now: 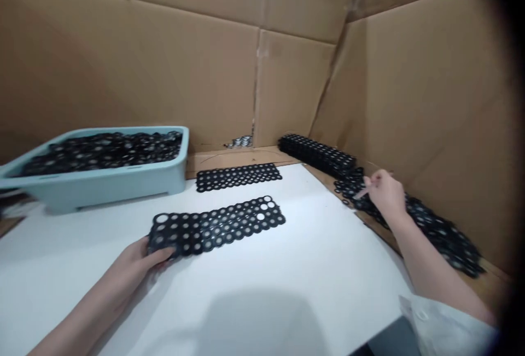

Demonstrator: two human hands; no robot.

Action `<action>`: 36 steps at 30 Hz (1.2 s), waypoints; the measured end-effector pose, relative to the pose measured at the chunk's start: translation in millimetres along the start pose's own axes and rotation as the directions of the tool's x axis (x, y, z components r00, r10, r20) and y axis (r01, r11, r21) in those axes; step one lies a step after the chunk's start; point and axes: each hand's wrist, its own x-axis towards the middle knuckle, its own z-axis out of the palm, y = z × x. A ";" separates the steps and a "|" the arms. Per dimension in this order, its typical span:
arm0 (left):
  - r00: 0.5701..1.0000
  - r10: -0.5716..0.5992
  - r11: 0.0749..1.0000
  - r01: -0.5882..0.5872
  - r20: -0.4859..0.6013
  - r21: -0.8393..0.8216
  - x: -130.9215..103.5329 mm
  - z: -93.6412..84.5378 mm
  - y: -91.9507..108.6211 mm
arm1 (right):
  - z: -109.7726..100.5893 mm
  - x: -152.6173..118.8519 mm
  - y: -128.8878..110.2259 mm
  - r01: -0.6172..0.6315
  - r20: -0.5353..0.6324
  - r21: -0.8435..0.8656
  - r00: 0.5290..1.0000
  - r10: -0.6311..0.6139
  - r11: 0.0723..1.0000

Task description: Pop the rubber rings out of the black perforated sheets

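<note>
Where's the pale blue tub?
In the head view, the pale blue tub stands at the left, before the cardboard wall and beyond the left hand.

Most fingers of the left hand (139,257) are hidden beneath the near black perforated sheet (221,227), and its forearm runs off the near edge. At right, motion blurs the right hand (385,192) and the pale strip (364,192) it pinches, whose nature I cannot tell. The right forearm covers part of the black heap (447,241). The left edge cuts off the blue tub (123,184); the far silvery bits (241,141) are too small to identify.
</note>
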 end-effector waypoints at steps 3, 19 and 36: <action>0.996 -0.078 0.986 0.083 0.042 -0.141 -9.2 0.8 15.0 | 18.3 -2.7 25.5 -0.012 0.049 -0.045 0.999 0.014 0.999; 0.974 -0.035 0.985 0.072 0.222 -0.158 -9.6 -8.7 15.5 | -25.2 -33.4 -166.0 0.200 0.205 0.644 0.884 -0.419 0.738; 0.977 -0.067 0.936 0.133 0.204 -0.326 -11.7 -4.5 18.2 | 29.3 -182.7 -310.0 -0.571 0.503 0.773 0.288 -0.815 0.276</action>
